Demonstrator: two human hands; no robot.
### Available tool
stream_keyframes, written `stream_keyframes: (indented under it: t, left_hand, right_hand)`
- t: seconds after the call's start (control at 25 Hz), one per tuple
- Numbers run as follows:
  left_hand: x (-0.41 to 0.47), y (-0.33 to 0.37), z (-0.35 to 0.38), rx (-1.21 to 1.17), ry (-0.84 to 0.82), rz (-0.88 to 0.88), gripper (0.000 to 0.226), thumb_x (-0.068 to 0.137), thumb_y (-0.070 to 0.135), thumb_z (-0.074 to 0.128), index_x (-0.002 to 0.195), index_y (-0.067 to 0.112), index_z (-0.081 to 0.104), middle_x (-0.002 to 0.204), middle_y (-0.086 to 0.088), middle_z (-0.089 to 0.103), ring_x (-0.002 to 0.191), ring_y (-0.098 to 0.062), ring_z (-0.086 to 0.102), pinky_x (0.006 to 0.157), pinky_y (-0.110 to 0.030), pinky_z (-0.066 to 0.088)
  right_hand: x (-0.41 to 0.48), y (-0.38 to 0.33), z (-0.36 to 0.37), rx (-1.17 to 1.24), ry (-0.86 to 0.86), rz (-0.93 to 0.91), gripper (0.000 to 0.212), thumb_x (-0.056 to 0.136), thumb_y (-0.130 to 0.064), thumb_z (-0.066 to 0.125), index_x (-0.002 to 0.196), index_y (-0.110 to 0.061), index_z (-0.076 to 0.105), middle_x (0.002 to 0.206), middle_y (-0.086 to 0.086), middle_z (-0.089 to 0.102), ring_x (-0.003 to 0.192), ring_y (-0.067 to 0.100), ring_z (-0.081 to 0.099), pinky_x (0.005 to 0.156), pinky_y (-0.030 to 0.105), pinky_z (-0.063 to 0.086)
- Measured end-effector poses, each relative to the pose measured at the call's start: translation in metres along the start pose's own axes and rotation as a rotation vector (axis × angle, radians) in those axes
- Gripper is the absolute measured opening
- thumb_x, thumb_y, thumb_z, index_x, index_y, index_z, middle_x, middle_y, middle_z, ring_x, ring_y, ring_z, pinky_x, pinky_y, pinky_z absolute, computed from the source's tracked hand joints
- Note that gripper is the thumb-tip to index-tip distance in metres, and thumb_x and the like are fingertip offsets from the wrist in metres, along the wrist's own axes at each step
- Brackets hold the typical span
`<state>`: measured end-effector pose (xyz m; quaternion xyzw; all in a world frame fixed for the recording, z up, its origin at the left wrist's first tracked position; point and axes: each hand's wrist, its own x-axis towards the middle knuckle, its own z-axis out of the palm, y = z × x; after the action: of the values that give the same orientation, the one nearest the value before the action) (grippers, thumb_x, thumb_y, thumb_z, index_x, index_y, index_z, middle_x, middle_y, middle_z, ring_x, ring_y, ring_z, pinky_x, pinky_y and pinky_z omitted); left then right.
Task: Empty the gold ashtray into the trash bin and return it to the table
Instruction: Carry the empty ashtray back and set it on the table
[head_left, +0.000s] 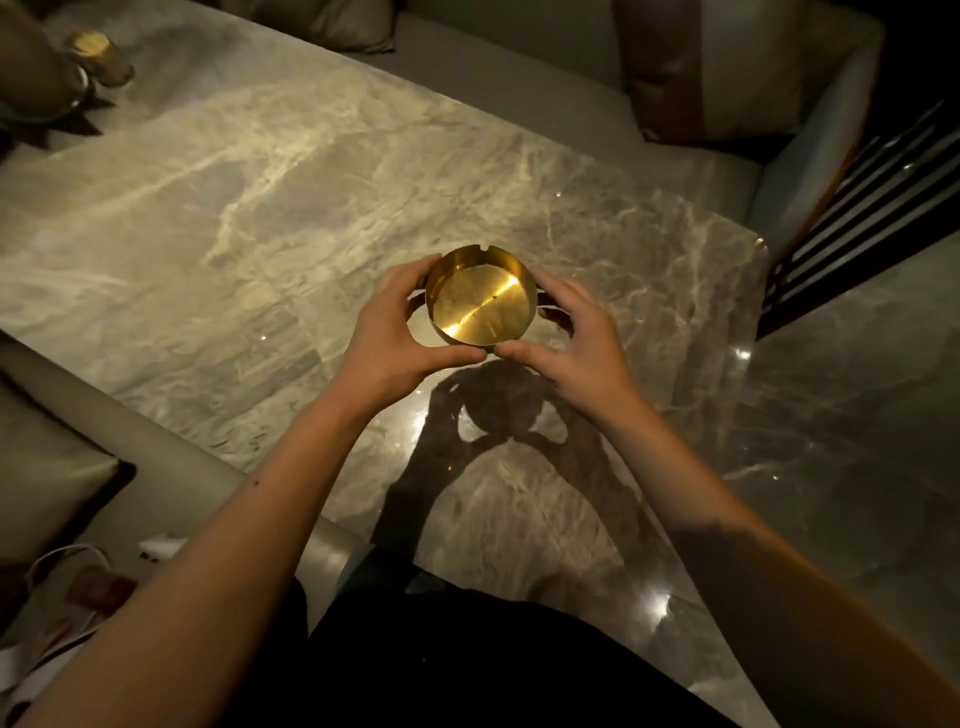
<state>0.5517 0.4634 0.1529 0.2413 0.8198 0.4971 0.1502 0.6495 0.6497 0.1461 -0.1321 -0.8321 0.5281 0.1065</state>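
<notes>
Both hands' fingers clasp gold ashtray above marble table; gold cup far-left.

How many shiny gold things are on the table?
2: the gold ashtray, held over the marble table by both hands, and a gold cup at the far left corner.

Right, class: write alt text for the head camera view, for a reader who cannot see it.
Two bare hands, the left hand and the right hand, hold a round gold ashtray by its rim above a marble table; its bowl looks nearly empty. A small gold object stands at the table's far left corner, with cushioned seating around.
</notes>
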Motion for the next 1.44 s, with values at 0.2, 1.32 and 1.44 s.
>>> stream_keyframes:
  t: [0.2, 1.32, 1.44]
  left_hand:
    - [0.030, -0.035, -0.046, 0.014, -0.038, 0.007, 0.102, 0.053, 0.033, 0.094, 0.141, 0.017, 0.046, 0.133, 0.004, 0.050, 0.121, -0.007, 0.050, 0.100, -0.008, 0.038]
    - [0.086, -0.196, -0.354, 0.023, 0.150, -0.103, 0.098, 0.054, 0.034, 0.093, 0.140, 0.022, 0.046, 0.135, 0.003, 0.049, 0.121, -0.006, 0.050, 0.107, -0.026, 0.043]
    - [0.085, -0.225, -0.401, 0.038, 0.191, -0.136, 0.099, 0.055, 0.035, 0.093, 0.141, 0.020, 0.046, 0.137, 0.000, 0.050, 0.124, -0.011, 0.050, 0.109, -0.034, 0.044]
  right_hand:
    - [0.037, -0.009, 0.053, -0.010, 0.015, 0.036, 0.081, 0.066, -0.030, 0.088, 0.137, -0.018, 0.052, 0.130, -0.004, 0.054, 0.117, 0.009, 0.056, 0.101, 0.026, 0.048]
    - [0.216, -0.141, 0.345, -0.024, -0.199, -0.029, 0.083, 0.068, -0.031, 0.086, 0.140, -0.015, 0.049, 0.131, -0.007, 0.053, 0.120, 0.011, 0.054, 0.105, 0.031, 0.046]
    - [0.240, -0.162, 0.395, -0.033, -0.259, -0.054, 0.082, 0.068, -0.029, 0.086, 0.140, -0.016, 0.048, 0.130, -0.007, 0.052, 0.118, 0.010, 0.054, 0.104, 0.029, 0.045]
